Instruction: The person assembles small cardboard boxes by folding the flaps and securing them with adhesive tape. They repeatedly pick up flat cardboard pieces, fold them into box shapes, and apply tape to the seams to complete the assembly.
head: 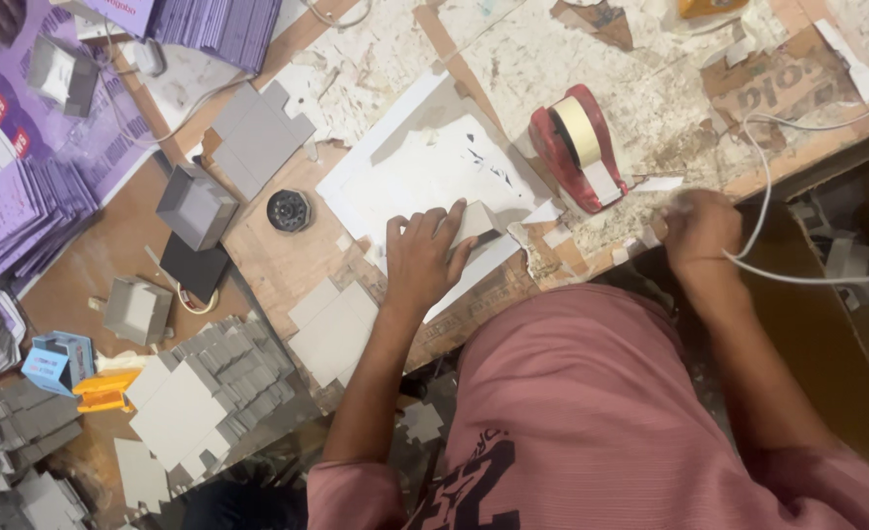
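Note:
My left hand [422, 257] rests on a white board [410, 177] on the worktable and grips a small folded grey cardboard piece [474, 220] at the board's near edge. My right hand [697, 231] is blurred at the table's near edge, just right of a red tape dispenser [564, 147] with a cream tape roll. A short white strip of tape [658, 184] lies between the dispenser and that hand. Whether the right hand's fingers pinch anything is not visible.
A folded grey box [197, 204], a black round object [289, 210] and flat grey blanks [258, 132] lie left of the board. Stacks of cut grey blanks [220, 381] sit near left, purple printed sheets [24, 208] far left. A white cable [766, 186] runs past my right hand.

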